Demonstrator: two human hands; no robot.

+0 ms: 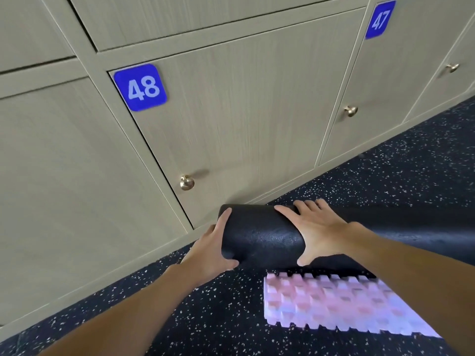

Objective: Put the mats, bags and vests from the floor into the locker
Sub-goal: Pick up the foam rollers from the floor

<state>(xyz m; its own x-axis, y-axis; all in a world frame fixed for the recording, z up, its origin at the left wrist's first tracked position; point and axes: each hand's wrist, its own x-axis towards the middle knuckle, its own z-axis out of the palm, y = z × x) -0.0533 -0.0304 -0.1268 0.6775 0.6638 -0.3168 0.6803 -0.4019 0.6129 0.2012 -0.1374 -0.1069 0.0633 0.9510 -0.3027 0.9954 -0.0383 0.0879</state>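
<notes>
Rolled black mat (pixel 262 237) at lower centre of the frame, lying crosswise and running off toward the right edge, its left end just in front of the bottom of locker 48 (pixel 244 111). Held by both hands: left hand (pixel 210 253) cupped round the left end, fingers up against the end face, thumb tucked beneath; right hand (pixel 316 232) draped over the top a little further right, fingers curled over the far side, thumb down the near side. Cannot tell whether resting on the floor (pixel 385 176) or lifted just off it. Just below it in the frame, partly hidden by the right forearm, a pink mat (pixel 334 304) with a knobbly, ridged face, lying flat on the same dark speckled floor.

Behind, filling the upper two thirds of the frame, a bank of beige wood-grain lockers. Locker 48 shut, with a blue number plate (pixel 140 87) at its upper left corner and a brass knob (pixel 186 182) low on its left side. To the right, locker 47 (pixel 380 86), also shut, with its blue plate (pixel 380 19) in the upper right of the frame and its small knob (pixel 350 111) lower down. Every door in view closed, so nothing of the insides to be seen.
</notes>
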